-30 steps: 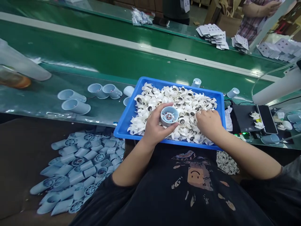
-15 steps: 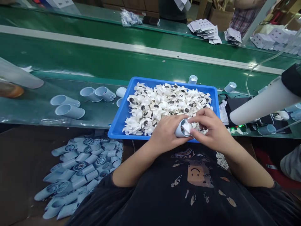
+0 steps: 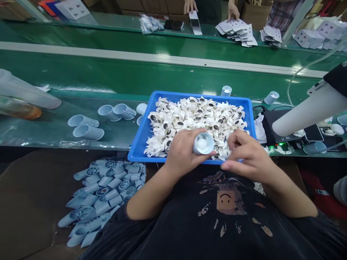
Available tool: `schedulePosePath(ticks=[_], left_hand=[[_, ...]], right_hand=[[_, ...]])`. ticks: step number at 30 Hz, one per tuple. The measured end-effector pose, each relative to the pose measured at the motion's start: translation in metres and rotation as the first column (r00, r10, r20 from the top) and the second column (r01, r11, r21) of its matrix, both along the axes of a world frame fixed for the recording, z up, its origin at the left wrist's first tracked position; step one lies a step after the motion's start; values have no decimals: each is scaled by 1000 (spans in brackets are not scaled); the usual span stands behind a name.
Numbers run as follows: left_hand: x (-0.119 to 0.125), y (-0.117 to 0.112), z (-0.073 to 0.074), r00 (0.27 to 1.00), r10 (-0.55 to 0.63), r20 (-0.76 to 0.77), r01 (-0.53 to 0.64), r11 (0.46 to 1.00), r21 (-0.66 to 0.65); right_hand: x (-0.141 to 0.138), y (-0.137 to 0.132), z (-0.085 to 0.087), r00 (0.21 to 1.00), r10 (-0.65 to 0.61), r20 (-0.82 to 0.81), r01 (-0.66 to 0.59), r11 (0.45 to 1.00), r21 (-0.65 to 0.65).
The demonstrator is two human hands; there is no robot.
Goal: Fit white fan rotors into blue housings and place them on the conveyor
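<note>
My left hand (image 3: 182, 148) is wrapped round a light-blue plastic cylinder (image 3: 197, 149), its open end tilted up toward me. Inside the cylinder sits a white fan wheel (image 3: 202, 143). To the right of it, apart from the cylinder, my right hand (image 3: 245, 155) hovers over the tray's front edge with bent fingers and the thumb spread away; nothing shows in it. Beneath both hands lies a blue tray (image 3: 137, 144) heaped with white fan wheels (image 3: 187, 112), several showing dark round hubs.
Several light-blue cylinders (image 3: 88, 132) lie left of the tray; two more (image 3: 271, 97) stand behind it. A pile of cylinders (image 3: 103, 202) fills the lower left. A white tube-shaped device (image 3: 306, 112) juts in from the right. Across the green belt (image 3: 121, 74), a co-worker's hands (image 3: 232, 11) touch white cards.
My right hand has let go of the fan wheel and drawn back right. The fan wheel now sits deeper in the cylinder, which has shifted slightly left. A co-worker's hands have come into view.
</note>
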State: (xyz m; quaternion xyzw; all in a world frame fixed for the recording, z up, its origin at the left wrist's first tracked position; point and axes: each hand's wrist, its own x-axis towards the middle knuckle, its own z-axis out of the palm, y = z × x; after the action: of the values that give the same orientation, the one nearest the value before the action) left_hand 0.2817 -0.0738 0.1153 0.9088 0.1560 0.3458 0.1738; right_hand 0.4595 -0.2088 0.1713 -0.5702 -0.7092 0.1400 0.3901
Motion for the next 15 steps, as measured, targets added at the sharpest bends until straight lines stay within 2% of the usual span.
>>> schedulePosePath(ticks=[1, 3, 6, 10, 12, 15], left_hand=[[-4, 10, 2, 1000, 17, -18, -18, 999, -26], [-7, 39, 7, 997, 59, -51, -61, 997, -50], [6, 102, 19, 969, 205, -136, -215, 974, -70], [52, 187, 29, 846, 445, -294, -501, 852, -151], [75, 214, 26, 794, 437, -423, -535, 832, -145], [98, 232, 18, 734, 345, -586, -505, 854, -130]], right_hand=[[4, -9, 2, 999, 11, -35, -10, 1000, 14], [11, -26, 1, 994, -43, -96, 47, 998, 32], [16, -40, -13, 971, -176, -160, 185, 982, 40], [8, -39, -31, 965, -173, -198, 193, 978, 83], [3, -36, -34, 970, -158, -187, 178, 979, 98], [2, -38, -32, 976, -156, -150, 170, 982, 86]])
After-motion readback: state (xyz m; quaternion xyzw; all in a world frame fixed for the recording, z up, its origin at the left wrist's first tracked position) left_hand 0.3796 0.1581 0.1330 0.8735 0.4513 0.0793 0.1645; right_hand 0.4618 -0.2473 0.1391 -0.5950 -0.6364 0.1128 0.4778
